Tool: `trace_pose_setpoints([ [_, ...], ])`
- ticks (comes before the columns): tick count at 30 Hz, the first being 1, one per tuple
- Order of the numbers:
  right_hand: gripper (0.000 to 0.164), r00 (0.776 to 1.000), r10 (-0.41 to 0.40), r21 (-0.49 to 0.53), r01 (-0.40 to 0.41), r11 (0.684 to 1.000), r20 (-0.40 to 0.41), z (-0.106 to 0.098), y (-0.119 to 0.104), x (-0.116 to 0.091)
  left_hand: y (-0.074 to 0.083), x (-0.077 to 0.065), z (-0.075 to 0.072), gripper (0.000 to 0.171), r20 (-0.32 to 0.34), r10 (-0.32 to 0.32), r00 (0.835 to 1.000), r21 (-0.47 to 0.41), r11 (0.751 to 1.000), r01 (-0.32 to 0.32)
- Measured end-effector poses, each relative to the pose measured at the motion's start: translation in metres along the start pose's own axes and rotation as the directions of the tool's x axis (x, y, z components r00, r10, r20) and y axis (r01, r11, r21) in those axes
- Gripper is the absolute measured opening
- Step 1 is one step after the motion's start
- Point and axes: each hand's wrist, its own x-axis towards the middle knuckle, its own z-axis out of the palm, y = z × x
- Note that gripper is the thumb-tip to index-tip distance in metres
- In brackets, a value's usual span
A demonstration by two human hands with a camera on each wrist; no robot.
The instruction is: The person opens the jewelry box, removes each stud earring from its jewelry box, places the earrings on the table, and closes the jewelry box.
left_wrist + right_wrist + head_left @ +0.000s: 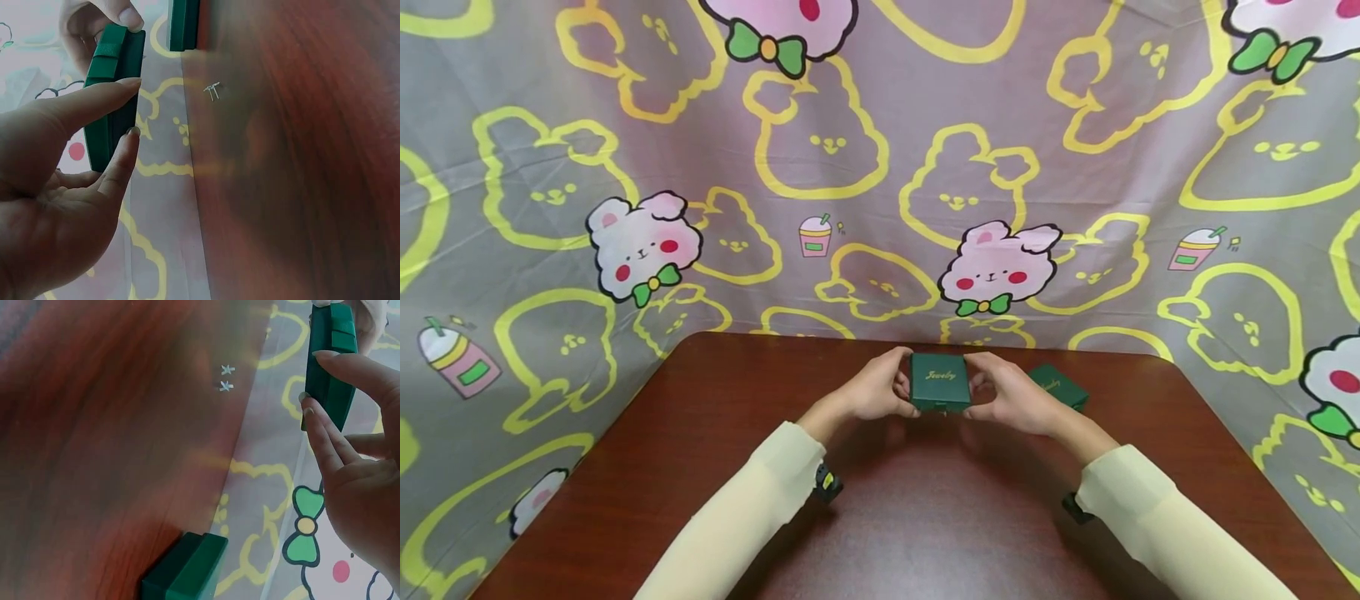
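A dark green jewelry box (940,382) with gold "Jewelry" lettering on its closed lid is held up between both hands. From the left side, the left hand (874,388) grips it with thumb and fingers on its edges. The right hand (1013,398) grips the opposite side in the same way. In both wrist views the box appears above the tabletop. Two small silver star-shaped pieces lie on the wood beyond the box; one star (226,386) shows in the right wrist view, and thin pins (214,92) show in the left wrist view.
A second green jewelry box (1060,386) stands on the table behind the right hand, partly hidden by it. The brown wooden table (910,517) meets a patterned cloth (880,167) hanging at the back and both sides.
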Motion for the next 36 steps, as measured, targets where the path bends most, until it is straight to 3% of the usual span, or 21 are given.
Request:
trace_pose_setpoints([
  [7, 0.087, 1.0, -0.026, -0.008, 0.026, 1.0, -0.005, 0.006, -0.008, -0.01, 0.005, -0.014, 0.005, 0.102, 0.008, -0.005, 1.0, 0.038, 0.999, 0.005],
  [13, 0.086, 0.999, -0.049, -0.042, 0.05, 0.998, 0.01, 0.012, -0.011, -0.02, 0.005, -0.024, 0.013, 0.1, 0.009, 0.029, 1.0, 0.051, 0.998, -0.03],
  [21, 0.084, 0.998, -0.035, -0.053, 0.038, 0.998, 0.056, 0.025, -0.012, -0.035, 0.002, -0.039, 0.029, 0.099, 0.046, 0.025, 0.999, 0.059, 0.998, -0.028],
  [29, 0.083, 0.995, -0.012, -0.054, 0.017, 0.998, 0.097, 0.039, -0.012, -0.05, 0.001, -0.053, 0.046, 0.092, 0.047, 0.061, 0.997, 0.096, 0.993, -0.065],
  [36, 0.082, 0.994, -0.025, -0.028, 0.028, 0.999, 0.11, 0.047, -0.012, -0.057, -0.002, -0.061, 0.053, 0.094, 0.079, 0.021, 0.997, 0.095, 0.995, -0.029],
])
